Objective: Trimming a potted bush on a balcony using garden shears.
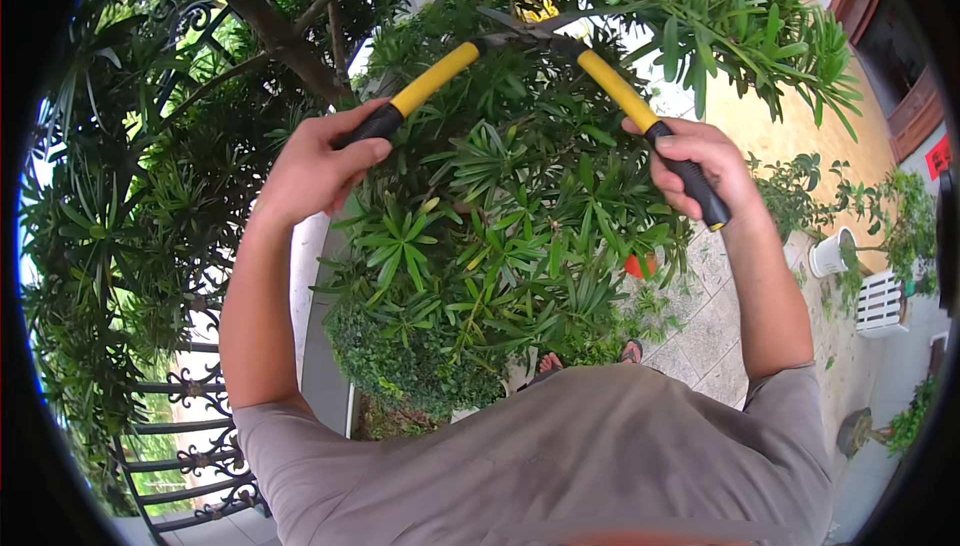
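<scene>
My left hand (319,159) grips the black rubber end of one yellow handle of the hedge shears (436,79). Around the other handle's black grip, my right hand (701,163) is closed, with the butt sticking out below it. The handles are spread apart. Beyond them the metal blades reach up among the leaves at the top, partly hidden, so how far they part is hard to see. A leafy shrub with long narrow leaves (517,238) fills the space between and below my hands. Another leafy branch (697,28) hangs above my right hand.
A thick tree trunk (274,35) and a black wrought-iron fence (191,463) stand on the left. Tiled paving (705,321) with scattered clippings lies to the right. Further right are a white pot (831,253), a white slatted planter (880,304) and a wooden door (919,114).
</scene>
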Demonstrator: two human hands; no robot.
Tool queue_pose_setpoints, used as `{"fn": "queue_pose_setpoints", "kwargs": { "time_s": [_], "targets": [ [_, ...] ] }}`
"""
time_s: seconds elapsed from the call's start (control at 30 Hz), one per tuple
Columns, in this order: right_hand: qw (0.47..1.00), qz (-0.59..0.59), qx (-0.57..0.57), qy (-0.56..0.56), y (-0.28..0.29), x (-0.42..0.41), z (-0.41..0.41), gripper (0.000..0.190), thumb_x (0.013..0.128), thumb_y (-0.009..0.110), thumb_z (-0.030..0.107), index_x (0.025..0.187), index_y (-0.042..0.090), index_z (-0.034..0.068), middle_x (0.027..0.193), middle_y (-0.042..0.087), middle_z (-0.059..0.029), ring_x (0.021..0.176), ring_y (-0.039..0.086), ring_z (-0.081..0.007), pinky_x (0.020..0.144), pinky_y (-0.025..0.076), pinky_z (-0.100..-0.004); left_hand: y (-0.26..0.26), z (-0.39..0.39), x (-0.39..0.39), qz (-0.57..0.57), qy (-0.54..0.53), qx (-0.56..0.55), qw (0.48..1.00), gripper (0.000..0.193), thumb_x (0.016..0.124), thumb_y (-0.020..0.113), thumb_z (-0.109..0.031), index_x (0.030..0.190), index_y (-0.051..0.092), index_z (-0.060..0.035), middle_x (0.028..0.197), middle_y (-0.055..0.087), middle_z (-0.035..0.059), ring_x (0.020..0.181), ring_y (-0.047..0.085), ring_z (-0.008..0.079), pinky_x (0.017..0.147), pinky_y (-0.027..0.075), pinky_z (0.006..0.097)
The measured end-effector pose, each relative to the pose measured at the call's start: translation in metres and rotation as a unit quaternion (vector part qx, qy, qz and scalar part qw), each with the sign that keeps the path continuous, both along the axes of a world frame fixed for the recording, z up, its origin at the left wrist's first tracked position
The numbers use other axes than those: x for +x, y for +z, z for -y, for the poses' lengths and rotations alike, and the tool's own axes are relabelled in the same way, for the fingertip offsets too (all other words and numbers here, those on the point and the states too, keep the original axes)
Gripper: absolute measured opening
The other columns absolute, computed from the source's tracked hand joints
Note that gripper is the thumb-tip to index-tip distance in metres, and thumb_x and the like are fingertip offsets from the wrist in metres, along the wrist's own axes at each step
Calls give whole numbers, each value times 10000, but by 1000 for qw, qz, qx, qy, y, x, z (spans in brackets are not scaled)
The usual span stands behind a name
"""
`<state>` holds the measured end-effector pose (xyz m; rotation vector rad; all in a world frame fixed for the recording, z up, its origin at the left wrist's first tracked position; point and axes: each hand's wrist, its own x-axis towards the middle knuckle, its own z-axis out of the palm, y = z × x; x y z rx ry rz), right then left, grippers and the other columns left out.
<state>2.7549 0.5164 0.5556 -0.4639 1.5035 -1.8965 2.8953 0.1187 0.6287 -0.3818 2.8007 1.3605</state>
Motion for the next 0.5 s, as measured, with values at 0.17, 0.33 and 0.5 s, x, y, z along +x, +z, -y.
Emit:
{"fn": "queue_pose_setpoints", "kwargs": {
  "time_s": [0.17,0.33,0.5],
  "targets": [
    [992,58,-14,107,43,-38,41,433,989,618,199,1315,573,-84,643,558,-58,373,471,-119,333,359,-244,35,33,24,-13,49,23,998,550,941,714,-182,1456,590,-33,616,553,-27,384,435,46,359,321,225],
    [965,167,6,201,42,-104,98,329,970,645,191,1168,606,-69,653,563,-57,429,511,-107,348,357,-241,28,74,0,57,88,77,991,505,963,688,-172,1424,591,9,624,560,10,381,465,78,354,343,235],
    [997,20,72,-24,-8,1,196,160,898,662,53,903,569,-76,696,583,-128,505,603,-263,459,508,-380,-56,-2,-19,56,86,57,993,586,956,679,-169,1502,520,-26,645,565,14,423,528,117,404,442,292]
  ]
}}
